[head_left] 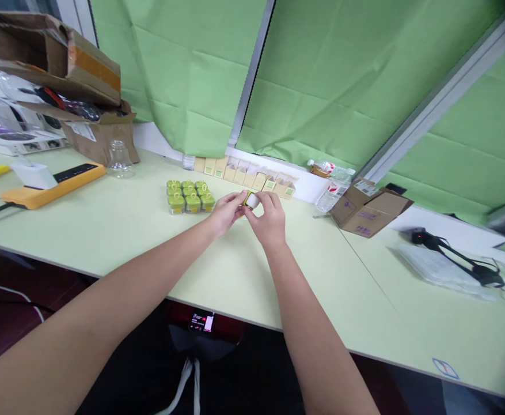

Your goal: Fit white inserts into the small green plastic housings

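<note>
Both hands meet over the middle of the table, around a small green-and-white container [251, 200]. My left hand [226, 214] pinches its left side, where a green part shows. On the opposite side, the fingers and thumb of my right hand [269, 219] close on its white part. Fingers cover much of the container, so its full shape is hidden. Just left of my hands stands a block of several small clear containers [190, 197] with green tops, packed in rows. Behind them, a row of small cream cardboard boxes [244, 173] lines the back edge, some with flaps raised.
At left are an orange power strip [57, 185] with a white plug, a clear glass jar [120, 158] and stacked cardboard boxes [99, 135]. Clear plastic bottles [332, 193] and an opened carton [367, 210] sit back right. Black headgear [455, 259] lies farther right.
</note>
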`<state>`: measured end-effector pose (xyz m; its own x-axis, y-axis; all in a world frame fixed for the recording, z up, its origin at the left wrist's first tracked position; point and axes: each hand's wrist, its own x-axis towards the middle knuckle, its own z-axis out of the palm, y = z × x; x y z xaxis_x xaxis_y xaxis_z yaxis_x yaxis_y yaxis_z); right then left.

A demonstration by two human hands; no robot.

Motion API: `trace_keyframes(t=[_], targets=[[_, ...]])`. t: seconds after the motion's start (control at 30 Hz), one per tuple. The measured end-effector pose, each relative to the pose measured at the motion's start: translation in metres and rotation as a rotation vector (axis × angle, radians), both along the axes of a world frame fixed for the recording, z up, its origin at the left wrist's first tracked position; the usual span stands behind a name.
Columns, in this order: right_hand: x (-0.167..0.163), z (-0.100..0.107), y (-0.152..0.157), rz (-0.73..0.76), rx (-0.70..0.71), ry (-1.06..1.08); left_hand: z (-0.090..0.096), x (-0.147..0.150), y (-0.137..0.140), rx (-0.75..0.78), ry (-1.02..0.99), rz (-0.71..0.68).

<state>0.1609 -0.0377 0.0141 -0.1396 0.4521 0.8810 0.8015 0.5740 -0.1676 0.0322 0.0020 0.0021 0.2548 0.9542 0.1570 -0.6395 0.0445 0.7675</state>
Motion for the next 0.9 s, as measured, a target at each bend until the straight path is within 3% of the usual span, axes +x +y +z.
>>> trace_keyframes(t=[0.9], targets=[[-0.0002,-0.0036,0.0071,0.028,0.031,0.119,0.0048,-0.0001,-0.0036,0.055,0.016,0.063]])
